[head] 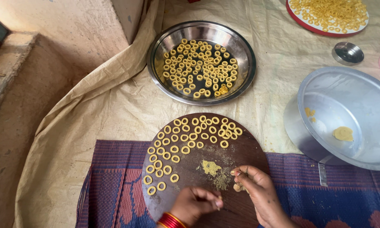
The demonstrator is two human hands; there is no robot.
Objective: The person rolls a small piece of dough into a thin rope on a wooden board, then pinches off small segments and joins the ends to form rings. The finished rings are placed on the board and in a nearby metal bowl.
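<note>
left hand (195, 203) pinched shut, right hand (257, 188) pinching dough bit (238, 187), round board (240, 158)

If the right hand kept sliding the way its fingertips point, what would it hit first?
The right hand points up and left across the round wooden board. It would likely meet the small yellow dough lump first, then the dough rings beyond; depth is hard to judge.
</note>
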